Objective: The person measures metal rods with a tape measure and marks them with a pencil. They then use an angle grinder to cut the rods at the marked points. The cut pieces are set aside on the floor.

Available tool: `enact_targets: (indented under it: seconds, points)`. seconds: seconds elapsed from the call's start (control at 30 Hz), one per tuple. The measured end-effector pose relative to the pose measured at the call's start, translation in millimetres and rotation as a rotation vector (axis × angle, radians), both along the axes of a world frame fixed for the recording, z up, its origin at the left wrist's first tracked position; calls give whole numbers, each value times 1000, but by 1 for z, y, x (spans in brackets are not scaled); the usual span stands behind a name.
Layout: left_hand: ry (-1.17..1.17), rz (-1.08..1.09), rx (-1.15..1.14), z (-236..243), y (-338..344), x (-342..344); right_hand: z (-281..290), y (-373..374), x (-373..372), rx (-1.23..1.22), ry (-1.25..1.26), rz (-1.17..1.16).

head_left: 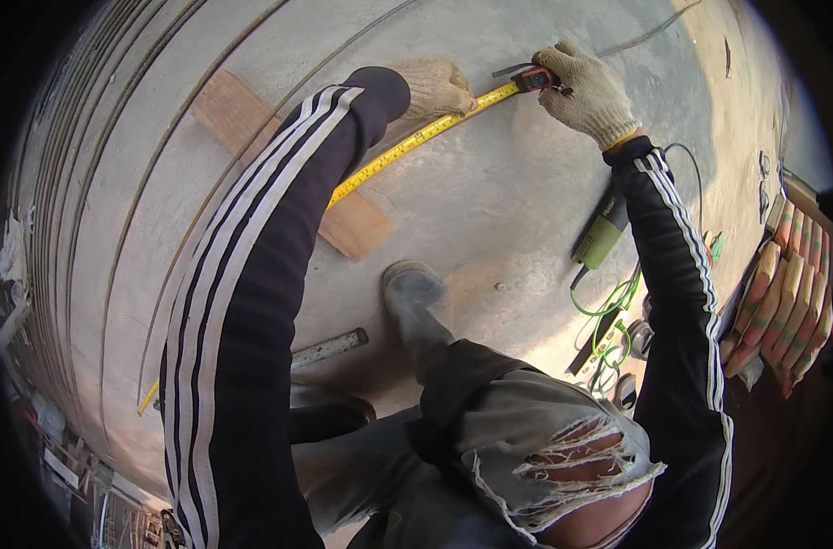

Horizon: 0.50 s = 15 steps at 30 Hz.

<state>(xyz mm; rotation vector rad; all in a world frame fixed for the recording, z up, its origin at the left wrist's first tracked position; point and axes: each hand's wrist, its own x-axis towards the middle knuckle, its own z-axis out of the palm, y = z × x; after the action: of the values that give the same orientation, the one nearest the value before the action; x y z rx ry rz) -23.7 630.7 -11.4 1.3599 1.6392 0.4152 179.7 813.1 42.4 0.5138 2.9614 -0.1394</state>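
Right hand (588, 93) grasped tape measure (532, 80)

The tape measure sat right of the plank (356, 226), its yellow blade (393, 156) reaching it. The left hand (432, 88) touched the blade; whether gripping, I could not tell. A green power tool (603, 229) lay right of the plank.

The left hand (432, 89) and right hand (585, 87) wear off-white knitted gloves (607, 102), the right one edged in yellow at its cuff (620, 138). Dark sleeves (270, 366) bear white stripes (244, 274) in threes, running lengthwise. Grey trousers (361, 471) are torn at one knee (576, 467), the opening bordered by pale, frayed threads. The forward shoe (416, 284) is a dull, dusty grey.
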Motion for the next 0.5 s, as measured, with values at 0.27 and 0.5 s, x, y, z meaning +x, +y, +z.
enact_targets:
  seconds: [0.27, 0.5]
  points:
    - [-156, 16, -223, 0, 21, 2, -1, -9, 4, 38, 82, -46]
    - [-252, 188, -31, -17, 30, 19, 3, -14, 4, -2, 71, -50]
